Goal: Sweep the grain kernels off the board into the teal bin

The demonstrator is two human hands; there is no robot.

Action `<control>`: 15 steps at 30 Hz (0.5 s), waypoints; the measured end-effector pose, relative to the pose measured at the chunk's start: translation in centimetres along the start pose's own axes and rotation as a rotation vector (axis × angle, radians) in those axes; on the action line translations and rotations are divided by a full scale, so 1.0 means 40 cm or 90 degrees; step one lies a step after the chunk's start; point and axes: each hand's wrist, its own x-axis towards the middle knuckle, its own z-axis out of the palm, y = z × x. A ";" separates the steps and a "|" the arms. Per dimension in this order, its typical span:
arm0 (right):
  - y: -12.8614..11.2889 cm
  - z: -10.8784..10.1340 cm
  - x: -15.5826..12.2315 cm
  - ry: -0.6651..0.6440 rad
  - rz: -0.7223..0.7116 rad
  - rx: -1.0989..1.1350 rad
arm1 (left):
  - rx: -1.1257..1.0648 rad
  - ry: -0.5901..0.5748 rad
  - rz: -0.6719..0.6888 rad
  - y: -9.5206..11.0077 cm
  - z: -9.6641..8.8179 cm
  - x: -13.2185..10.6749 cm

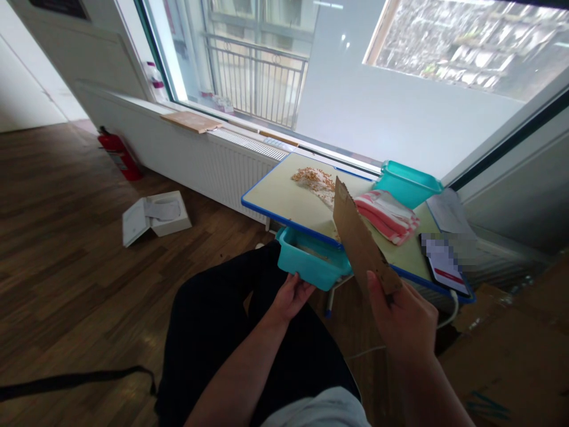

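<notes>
Two rectangular plastic tubs, the near tub (306, 268) and the far tub (406, 185), are turquoise — the flat cardboard sheet (359, 237) plain brown. The folded cloth (386, 214) has coral-and-white stripes; the rectangular tabletop (282, 193) is pale yellow (blue-edged), the small grains (312, 174) orange-gold.

One head-worn camera gives a single wide view, looking forward and down over the person's lap (208, 308). It sits near the left hand (294, 295) and the right hand (406, 320), both below mid-frame, with the blue-edged surface (284, 193) just beyond. It faces a window (347, 118) across the top, rolled so that the radiator (240, 169) slants down rightward; plank floor (80, 284) fills the left.
</notes>
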 end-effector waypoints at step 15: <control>-0.023 0.031 0.009 -0.035 0.021 0.028 | -0.006 0.009 0.017 0.022 -0.008 0.004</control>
